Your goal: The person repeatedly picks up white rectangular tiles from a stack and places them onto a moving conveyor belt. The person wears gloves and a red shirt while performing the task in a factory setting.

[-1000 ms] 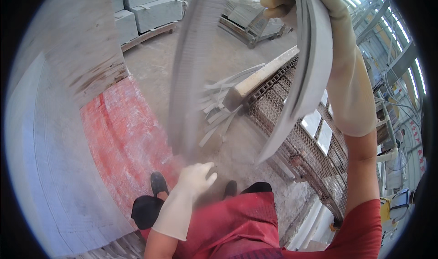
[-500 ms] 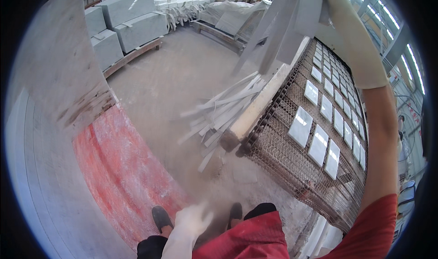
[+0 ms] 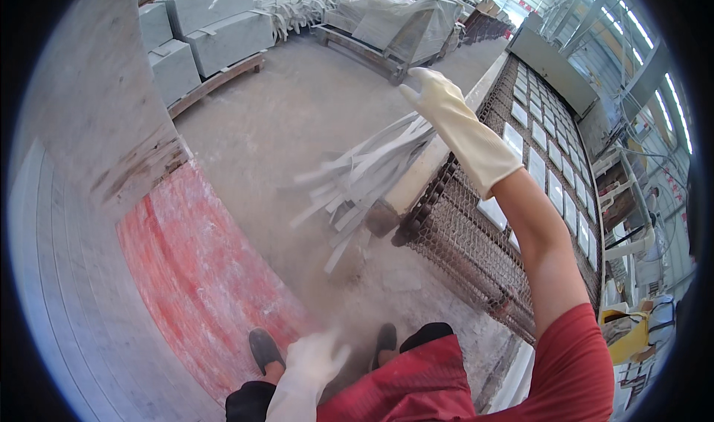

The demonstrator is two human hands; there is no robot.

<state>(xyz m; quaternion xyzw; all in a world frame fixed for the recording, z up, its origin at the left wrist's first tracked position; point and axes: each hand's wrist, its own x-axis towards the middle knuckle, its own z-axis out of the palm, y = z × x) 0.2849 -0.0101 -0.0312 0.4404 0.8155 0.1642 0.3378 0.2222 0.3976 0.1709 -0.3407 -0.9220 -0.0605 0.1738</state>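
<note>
My right hand point(image 3: 433, 95), in a cream rubber glove, reaches out above a loose heap of long pale stone strips point(image 3: 372, 165) on the floor. Nothing is in it, and its thumb stands apart from the fingers. Beside the heap runs a wire-mesh conveyor point(image 3: 461, 232) carrying rows of glossy white tiles point(image 3: 555, 191); my right forearm covers some of the nearest ones. Low in front of my body hangs my left hand point(image 3: 312, 355), also gloved. Its outline is hazy, but the thumb is spread from the fingers and no object shows in it.
Stacked pale stone blocks point(image 3: 223, 31) rest on a wooden pallet at the far left. A plastic-wrapped load point(image 3: 401, 24) stands on a low frame farther back. A red, dust-smeared sheet point(image 3: 201, 273) lies by my feet, next to a large pale panel point(image 3: 89, 124).
My right hand has let go of the long grey strips it held up and has come down and leftward. More strips lie on the heap. My left hand has hardly moved.
</note>
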